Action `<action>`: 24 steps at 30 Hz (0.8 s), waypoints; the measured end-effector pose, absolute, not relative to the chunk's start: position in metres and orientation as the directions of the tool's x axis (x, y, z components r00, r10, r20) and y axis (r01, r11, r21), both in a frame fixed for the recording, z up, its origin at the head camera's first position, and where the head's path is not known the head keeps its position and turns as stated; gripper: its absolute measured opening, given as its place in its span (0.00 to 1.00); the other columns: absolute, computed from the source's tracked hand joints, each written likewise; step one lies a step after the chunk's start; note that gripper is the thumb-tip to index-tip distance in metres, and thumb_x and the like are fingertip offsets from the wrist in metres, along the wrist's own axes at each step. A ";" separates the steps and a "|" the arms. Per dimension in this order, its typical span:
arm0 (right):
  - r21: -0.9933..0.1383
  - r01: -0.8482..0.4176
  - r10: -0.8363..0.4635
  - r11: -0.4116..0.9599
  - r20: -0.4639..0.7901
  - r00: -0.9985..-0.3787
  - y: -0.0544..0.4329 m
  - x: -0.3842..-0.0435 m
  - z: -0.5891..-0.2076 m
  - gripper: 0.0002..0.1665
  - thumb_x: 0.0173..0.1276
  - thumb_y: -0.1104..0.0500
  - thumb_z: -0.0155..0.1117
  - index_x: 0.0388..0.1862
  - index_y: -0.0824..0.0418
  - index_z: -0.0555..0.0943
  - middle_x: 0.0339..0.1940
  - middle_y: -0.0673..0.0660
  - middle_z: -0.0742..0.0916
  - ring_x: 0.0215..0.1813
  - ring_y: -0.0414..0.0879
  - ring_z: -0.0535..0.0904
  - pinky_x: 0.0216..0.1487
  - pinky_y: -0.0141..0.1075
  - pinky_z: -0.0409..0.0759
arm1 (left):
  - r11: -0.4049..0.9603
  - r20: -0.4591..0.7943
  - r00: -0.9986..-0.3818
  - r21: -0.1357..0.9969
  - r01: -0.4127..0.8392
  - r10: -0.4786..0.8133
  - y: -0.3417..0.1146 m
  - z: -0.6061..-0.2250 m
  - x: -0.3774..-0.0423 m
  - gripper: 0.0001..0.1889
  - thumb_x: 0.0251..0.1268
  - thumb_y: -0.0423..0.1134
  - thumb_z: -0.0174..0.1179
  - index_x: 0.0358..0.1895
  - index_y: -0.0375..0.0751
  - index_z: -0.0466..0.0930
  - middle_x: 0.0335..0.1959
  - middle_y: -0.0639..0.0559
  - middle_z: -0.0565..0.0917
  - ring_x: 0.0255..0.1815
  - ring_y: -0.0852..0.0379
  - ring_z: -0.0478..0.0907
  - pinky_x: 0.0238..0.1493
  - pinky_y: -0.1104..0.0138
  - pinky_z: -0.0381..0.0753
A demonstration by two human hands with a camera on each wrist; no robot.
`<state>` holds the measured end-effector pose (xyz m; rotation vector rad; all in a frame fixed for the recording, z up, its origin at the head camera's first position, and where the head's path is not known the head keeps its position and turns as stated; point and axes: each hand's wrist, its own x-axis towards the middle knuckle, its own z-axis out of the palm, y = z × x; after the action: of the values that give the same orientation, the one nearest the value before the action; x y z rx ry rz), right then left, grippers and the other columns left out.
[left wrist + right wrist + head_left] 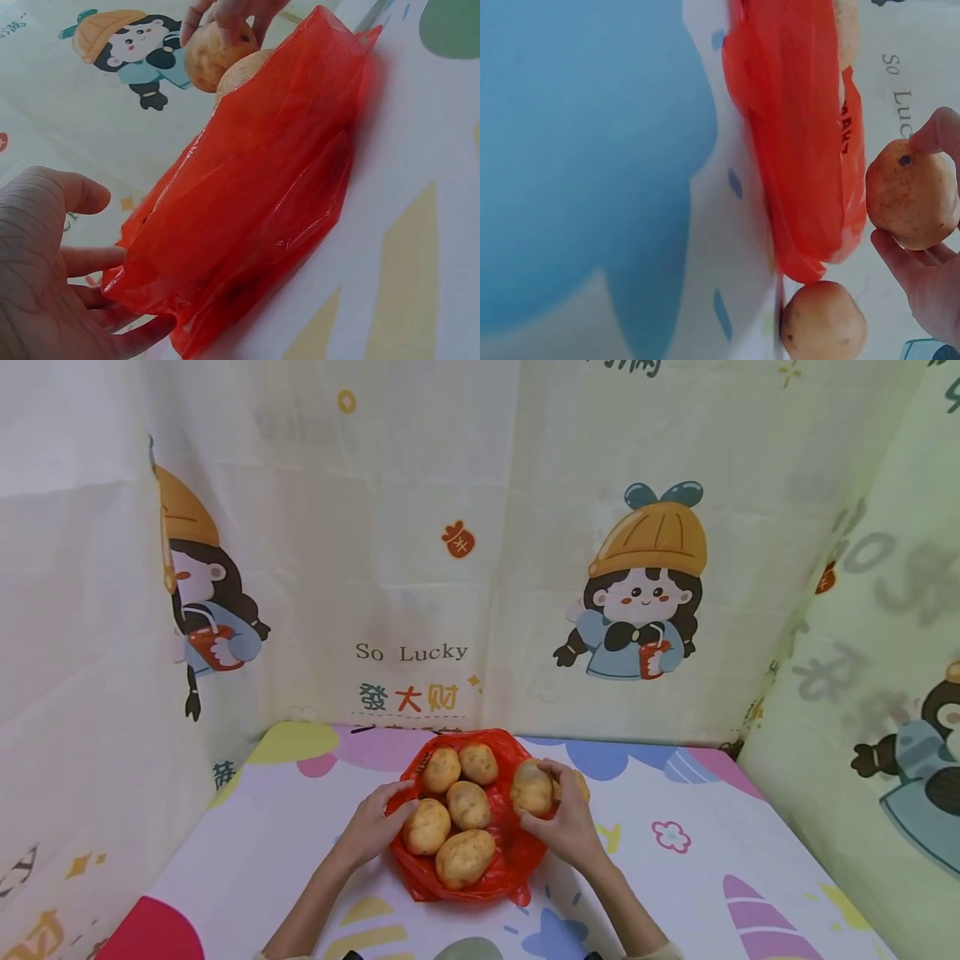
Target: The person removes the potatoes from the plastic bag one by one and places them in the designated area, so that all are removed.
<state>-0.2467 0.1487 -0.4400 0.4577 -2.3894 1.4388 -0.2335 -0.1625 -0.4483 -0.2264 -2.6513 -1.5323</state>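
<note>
A red plastic bag [517,860] sits with its mouth spread wide, several potatoes [466,858] lying inside it. My right hand [562,818] grips one potato [913,194] between thumb and fingers, held up over the bag's right side. Another potato [824,322] lies on the table just right of the bag, partly hidden behind that hand in the head view. On the left, the fingers of my left hand [377,823] rest against the bag's rim, the thumb standing apart from them, as the left wrist view [34,262] shows.
The table is covered by a colourful printed cloth [660,893]. Pale fabric with cartoon prints hangs as a wall [495,610] close behind the bag and along both sides.
</note>
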 end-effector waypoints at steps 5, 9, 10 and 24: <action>-0.779 -0.439 -0.092 0.449 0.448 -0.889 0.154 -0.244 -0.435 0.45 0.51 0.69 0.76 0.68 0.62 0.66 0.68 0.60 0.74 0.64 0.56 0.75 0.57 0.54 0.83 | 0.489 0.132 -0.987 0.857 0.160 0.092 -0.163 -0.447 -0.233 0.27 0.75 0.45 0.58 0.71 0.35 0.73 0.70 0.36 0.73 0.74 0.34 0.65 0.70 0.37 0.68; -0.787 -0.426 -0.082 0.446 0.438 -0.895 0.158 -0.242 -0.432 0.46 0.52 0.70 0.75 0.69 0.62 0.65 0.70 0.61 0.73 0.66 0.58 0.74 0.58 0.58 0.82 | 0.486 0.128 -0.987 0.860 0.157 0.092 -0.164 -0.448 -0.233 0.27 0.75 0.45 0.58 0.71 0.35 0.73 0.71 0.36 0.73 0.74 0.34 0.65 0.70 0.36 0.67; -0.789 -0.424 -0.078 0.446 0.438 -0.896 0.159 -0.241 -0.431 0.46 0.52 0.70 0.74 0.69 0.63 0.65 0.70 0.61 0.73 0.66 0.58 0.73 0.59 0.58 0.82 | 0.487 0.127 -0.988 0.859 0.156 0.093 -0.164 -0.448 -0.233 0.27 0.75 0.45 0.58 0.71 0.35 0.73 0.71 0.36 0.73 0.75 0.34 0.65 0.70 0.36 0.67; -0.752 -0.411 -0.019 0.515 0.470 -0.882 0.188 -0.239 -0.428 0.47 0.52 0.70 0.76 0.70 0.66 0.65 0.67 0.61 0.75 0.71 0.58 0.70 0.56 0.53 0.81 | 0.489 0.119 -0.989 0.860 0.149 0.092 -0.164 -0.447 -0.234 0.26 0.75 0.43 0.58 0.71 0.35 0.73 0.71 0.36 0.73 0.75 0.34 0.64 0.71 0.36 0.66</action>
<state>-0.2387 0.1878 -0.4278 0.3540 -2.3557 1.3248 -0.2339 -0.1640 -0.4469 -0.2156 -2.6613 -1.5453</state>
